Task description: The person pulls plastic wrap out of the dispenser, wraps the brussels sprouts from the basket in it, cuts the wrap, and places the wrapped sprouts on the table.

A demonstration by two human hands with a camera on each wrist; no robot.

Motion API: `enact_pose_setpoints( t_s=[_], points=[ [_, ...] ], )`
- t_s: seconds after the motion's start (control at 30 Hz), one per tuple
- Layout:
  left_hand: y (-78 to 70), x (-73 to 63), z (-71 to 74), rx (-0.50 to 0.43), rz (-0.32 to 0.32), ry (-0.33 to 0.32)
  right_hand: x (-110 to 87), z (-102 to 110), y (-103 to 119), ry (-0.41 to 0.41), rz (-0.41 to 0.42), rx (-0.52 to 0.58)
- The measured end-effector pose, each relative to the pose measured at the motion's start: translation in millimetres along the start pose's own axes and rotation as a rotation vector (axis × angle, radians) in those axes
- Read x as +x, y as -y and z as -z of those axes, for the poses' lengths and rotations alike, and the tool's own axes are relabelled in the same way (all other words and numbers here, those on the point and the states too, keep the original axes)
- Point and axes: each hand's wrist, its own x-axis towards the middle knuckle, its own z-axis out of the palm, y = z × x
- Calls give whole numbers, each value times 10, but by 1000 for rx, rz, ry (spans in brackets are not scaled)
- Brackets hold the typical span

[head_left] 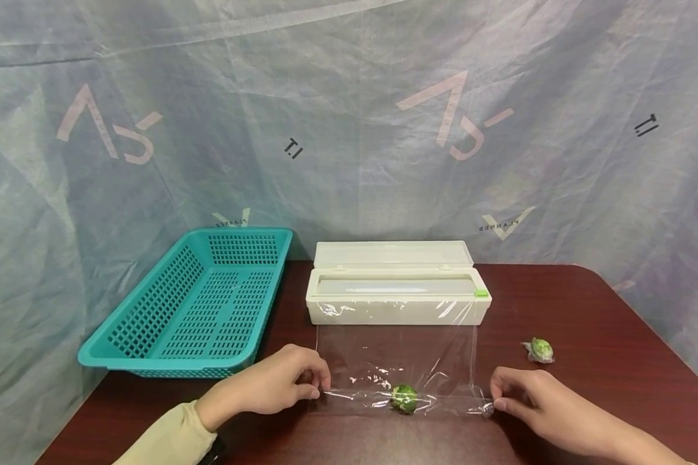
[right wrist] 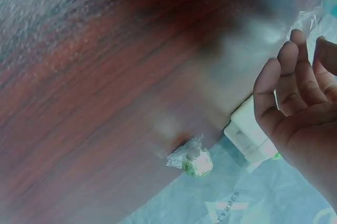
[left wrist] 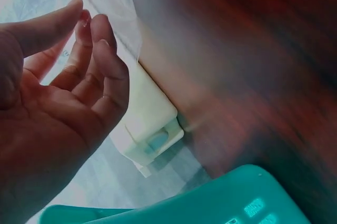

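Note:
A sheet of clear plastic wrap (head_left: 395, 355) runs from a white dispenser box (head_left: 398, 311) toward the table's front. Near its front edge sits a small green vegetable, like a Brussels sprout (head_left: 404, 399), with film folded over it. My left hand (head_left: 273, 381) pinches the left front corner of the film between thumb and fingers. At the right front corner my right hand (head_left: 538, 400) pinches the bunched film. In the left wrist view the left hand's (left wrist: 68, 71) thumb and fingertips come together at the film. The right hand (right wrist: 300, 87) shows curled fingers at the film's end.
A teal plastic basket (head_left: 262, 323) stands at the left, close to my left forearm. Another green vegetable wrapped in film (head_left: 541, 350) lies to the right. The dispenser's lid (head_left: 392, 254) is raised at the back. A grey printed sheet (head_left: 349, 129) hangs behind the dark red table (head_left: 593, 323).

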Motion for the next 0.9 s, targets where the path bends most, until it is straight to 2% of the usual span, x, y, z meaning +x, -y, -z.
enact_pose_setpoints(
  t_s=[0.17,0.37,0.5,0.63,0.7,0.8,0.9],
  points=[
    [31,28,-25,27,30,-25,39,-19,-29,-34,68,-36],
    [80,67,-55,42,60,-27,78,-32,-75,-11,57,-48],
    [30,66,-37,74,76,-41,95,-43,-83,-20,62,-80],
    [-227,46,-80,306,114,-121,114,-47,-79,-15,53,-87],
    [-419,62,-154,396,92,-160,118,-44,-78,-9,42,-82],
    [-694,156,-301,407,3,-166,120,-35,-81,0,27,-68],
    [-822,323,-453,375,-75,-154,124,-31,-85,2,18,-57]
  ],
)
